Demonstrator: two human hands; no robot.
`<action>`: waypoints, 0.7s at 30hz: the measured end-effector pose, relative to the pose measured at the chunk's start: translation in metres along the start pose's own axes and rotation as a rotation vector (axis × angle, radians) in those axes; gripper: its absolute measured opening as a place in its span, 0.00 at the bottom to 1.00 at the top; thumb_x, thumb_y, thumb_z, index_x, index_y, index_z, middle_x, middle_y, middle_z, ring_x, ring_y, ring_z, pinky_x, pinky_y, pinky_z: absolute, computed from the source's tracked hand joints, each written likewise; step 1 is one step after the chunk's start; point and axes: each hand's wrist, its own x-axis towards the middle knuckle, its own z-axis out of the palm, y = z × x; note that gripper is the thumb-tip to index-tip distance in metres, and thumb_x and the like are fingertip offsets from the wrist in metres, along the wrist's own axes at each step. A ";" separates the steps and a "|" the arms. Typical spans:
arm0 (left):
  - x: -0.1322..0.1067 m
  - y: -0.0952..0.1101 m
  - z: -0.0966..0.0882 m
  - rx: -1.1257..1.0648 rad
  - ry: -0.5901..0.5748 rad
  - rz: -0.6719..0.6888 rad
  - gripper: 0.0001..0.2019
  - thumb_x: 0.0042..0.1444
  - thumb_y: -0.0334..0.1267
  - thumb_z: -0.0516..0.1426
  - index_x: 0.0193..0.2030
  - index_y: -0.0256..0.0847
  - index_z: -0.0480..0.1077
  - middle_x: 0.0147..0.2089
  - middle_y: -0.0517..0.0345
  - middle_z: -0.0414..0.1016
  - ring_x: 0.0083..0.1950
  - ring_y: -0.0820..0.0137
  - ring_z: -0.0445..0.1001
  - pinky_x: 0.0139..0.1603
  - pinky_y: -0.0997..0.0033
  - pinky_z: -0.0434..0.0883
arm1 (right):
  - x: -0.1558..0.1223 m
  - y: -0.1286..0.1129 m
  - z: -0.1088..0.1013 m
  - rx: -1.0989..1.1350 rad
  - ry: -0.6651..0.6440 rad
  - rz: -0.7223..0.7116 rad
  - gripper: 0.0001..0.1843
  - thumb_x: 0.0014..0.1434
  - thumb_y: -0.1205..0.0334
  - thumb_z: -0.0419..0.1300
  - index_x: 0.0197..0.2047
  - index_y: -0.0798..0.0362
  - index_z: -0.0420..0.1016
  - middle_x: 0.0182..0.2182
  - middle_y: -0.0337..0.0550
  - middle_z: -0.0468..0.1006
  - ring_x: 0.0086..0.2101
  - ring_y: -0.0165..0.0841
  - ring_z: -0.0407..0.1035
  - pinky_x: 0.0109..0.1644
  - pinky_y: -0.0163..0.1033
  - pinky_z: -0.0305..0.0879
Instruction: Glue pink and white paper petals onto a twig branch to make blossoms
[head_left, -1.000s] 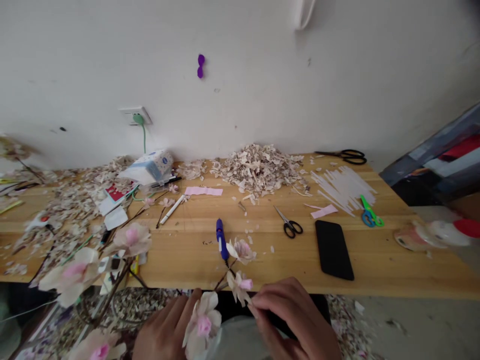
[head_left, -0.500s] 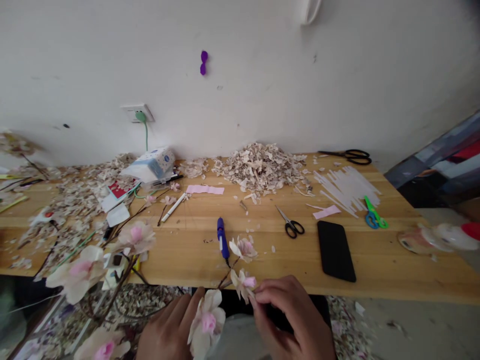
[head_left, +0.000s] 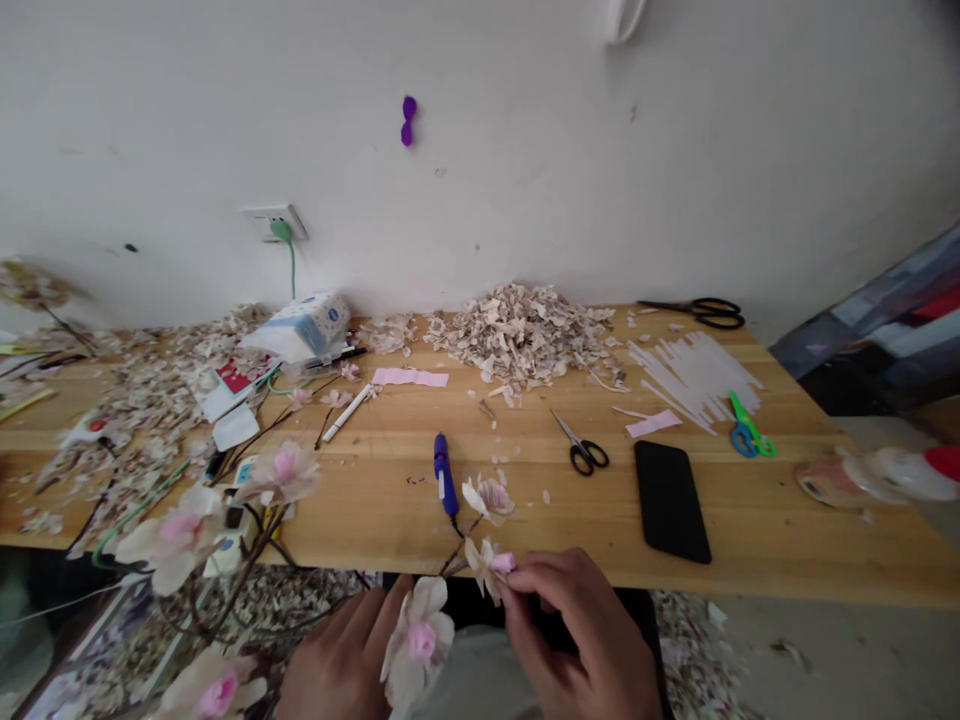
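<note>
A branch of handmade flowers with cream petals and pink centres reaches across the front of the table. My right hand (head_left: 585,630) pinches the edge of one flower (head_left: 486,566), thumb and forefinger closed beside its pink centre. My left hand (head_left: 341,650) is curled low, behind a larger flower (head_left: 420,640); its fingertips and what they hold are hidden. Another bloom (head_left: 489,497) tops the same twig. To the left, more flowers (head_left: 180,530) hang on brown stems. A blue glue gun (head_left: 444,475) lies just beyond the twig.
Small black-handled scissors (head_left: 581,445), a black phone (head_left: 673,500) and green-blue scissors (head_left: 746,430) lie to the right. Behind are a heap of dry petals (head_left: 525,335), glue sticks (head_left: 697,375) and a pink strip (head_left: 410,377). A tissue pack (head_left: 304,325) stands left among scraps.
The flowers at left have shifted slightly right and up. The flower at my right hand has turned a little, its pink centre now nearer the fingertips. Both hands stay almost in place.
</note>
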 end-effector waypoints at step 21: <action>-0.006 0.002 0.006 0.026 -0.070 -0.013 0.25 0.46 0.19 0.46 0.50 0.37 0.67 0.31 0.57 0.79 0.28 0.68 0.80 0.27 0.74 0.77 | 0.000 0.002 0.001 -0.149 -0.040 -0.055 0.08 0.61 0.75 0.60 0.39 0.53 0.69 0.30 0.42 0.78 0.30 0.31 0.73 0.36 0.36 0.72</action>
